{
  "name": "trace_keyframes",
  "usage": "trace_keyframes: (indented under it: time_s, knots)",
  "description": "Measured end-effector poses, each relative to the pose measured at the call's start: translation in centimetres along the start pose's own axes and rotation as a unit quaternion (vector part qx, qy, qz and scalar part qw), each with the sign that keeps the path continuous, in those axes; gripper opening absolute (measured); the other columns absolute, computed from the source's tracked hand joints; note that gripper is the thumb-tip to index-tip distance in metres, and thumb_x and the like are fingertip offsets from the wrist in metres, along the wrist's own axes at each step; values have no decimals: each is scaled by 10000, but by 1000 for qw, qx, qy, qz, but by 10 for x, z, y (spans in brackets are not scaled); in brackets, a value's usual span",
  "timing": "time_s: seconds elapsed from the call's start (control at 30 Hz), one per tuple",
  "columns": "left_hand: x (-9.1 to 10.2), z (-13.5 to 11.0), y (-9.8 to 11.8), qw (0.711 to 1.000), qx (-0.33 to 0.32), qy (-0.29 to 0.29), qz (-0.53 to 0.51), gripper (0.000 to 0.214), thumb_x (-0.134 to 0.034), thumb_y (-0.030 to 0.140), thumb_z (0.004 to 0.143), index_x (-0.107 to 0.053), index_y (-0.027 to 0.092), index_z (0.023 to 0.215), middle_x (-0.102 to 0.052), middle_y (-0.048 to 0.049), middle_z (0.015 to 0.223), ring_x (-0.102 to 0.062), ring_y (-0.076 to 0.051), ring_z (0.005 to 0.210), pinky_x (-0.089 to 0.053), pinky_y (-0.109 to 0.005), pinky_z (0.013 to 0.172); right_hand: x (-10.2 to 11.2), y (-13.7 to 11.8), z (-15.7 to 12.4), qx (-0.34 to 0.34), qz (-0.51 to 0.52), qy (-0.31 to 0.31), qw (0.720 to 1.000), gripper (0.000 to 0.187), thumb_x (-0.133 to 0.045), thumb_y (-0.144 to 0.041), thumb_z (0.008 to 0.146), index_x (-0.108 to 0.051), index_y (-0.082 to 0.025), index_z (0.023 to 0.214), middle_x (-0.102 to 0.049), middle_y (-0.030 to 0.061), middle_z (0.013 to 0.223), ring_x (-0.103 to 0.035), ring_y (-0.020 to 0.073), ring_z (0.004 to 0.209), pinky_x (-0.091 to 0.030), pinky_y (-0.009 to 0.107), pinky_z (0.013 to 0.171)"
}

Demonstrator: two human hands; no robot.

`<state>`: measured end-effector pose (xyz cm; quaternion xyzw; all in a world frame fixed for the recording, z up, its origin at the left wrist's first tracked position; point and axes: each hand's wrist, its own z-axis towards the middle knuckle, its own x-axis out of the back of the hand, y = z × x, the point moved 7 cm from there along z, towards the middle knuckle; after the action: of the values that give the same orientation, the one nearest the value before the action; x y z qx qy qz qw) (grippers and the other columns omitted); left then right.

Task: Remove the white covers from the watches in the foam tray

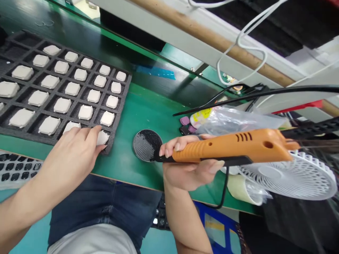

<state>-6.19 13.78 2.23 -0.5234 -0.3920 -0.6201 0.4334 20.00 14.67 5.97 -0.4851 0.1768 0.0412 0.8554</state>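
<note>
White casing (103,137) sits pinched between the fingers of the left hand (74,150), within a foam tray (119,113); fingers of the right hand (182,171) wrap an orange handheld tool (227,146). A slanted pull could snag the casing on foam.

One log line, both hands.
left hand: touching white piece in dark tray | right hand: holding orange tool | tray: on green table
</note>
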Motion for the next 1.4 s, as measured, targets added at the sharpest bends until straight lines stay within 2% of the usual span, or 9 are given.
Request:
trace_keyframes:
  time_s: [0.2,0.33,0.5,0.7,0.83,0.97,1.07,1.2,1.4]
  knots:
    - [18,1,-4,996,3,14,-89,436,-626,464,969,-568,263,1352,-727,-48,1125,-677,-237,986,-480,-356,808,5,-4,1,30,9,12,999,398,-459,-569,979,-397,-247,1205,-494,-42,780,-524,105,536,-466,268,428]
    - [31,-17,46,989,-91,49,-104,343,-645,367,962,-613,269,1289,-714,-27,1173,-649,-218,1056,-493,-390,897,11,-11,0,40,-13,25,999,382,-422,-568,990,-372,-253,1201,-486,-47,789,-525,102,539,-467,273,426]
    - [13,-26,97,980,-180,23,-75,436,-672,78,787,-689,199,1205,-698,-56,1042,-616,-215,915,-472,-390,810,17,-13,-6,28,-63,24,997,442,-471,-610,991,-344,-245,1205,-502,-53,816,-549,95,571,-503,288,467]
    - [6,-2,111,973,-174,90,-119,290,-651,203,919,-713,199,1203,-665,-79,1327,-586,-262,1199,-474,-442,983,15,-15,-9,19,-78,35,996,504,-498,-676,974,-351,-258,1214,-480,-52,832,-557,77,592,-522,274,493]
    - [-4,16,127,966,-172,100,-164,99,-635,152,914,-724,192,910,-696,-58,984,-596,-225,1026,-475,-444,957,14,-16,-10,3,-67,18,998,496,-563,-647,947,-396,-265,1215,-472,-52,829,-566,80,611,-524,264,503]
    - [-12,10,143,959,-180,111,-190,91,-638,194,930,-727,203,947,-664,-33,892,-561,-180,906,-470,-423,953,15,-17,-15,-19,-56,-7,998,470,-532,-658,960,-456,-273,1219,-480,-35,861,-598,89,675,-557,289,555]
    - [-12,-8,145,955,-177,110,-213,186,-606,176,945,-729,222,1075,-696,-31,1040,-583,-180,998,-454,-428,1005,16,-20,-19,-25,-61,-16,998,465,-473,-661,988,-495,-297,1276,-507,-19,892,-617,104,711,-573,323,607]
    - [-12,-30,121,974,-79,86,-195,211,-628,190,938,-718,226,1125,-671,-58,1299,-586,-257,1201,-457,-492,1051,19,-25,-24,-33,-69,-29,997,473,-442,-661,1000,-527,-319,1315,-482,-9,879,-586,108,712,-540,318,615]
    - [-22,-50,107,971,-60,79,-219,334,-658,85,883,-701,197,1194,-673,-91,1304,-608,-256,1188,-531,-447,978,23,-26,-33,-101,-79,-19,992,448,-433,-645,1006,-521,-287,1261,-485,9,863,-588,149,771,-529,359,655]
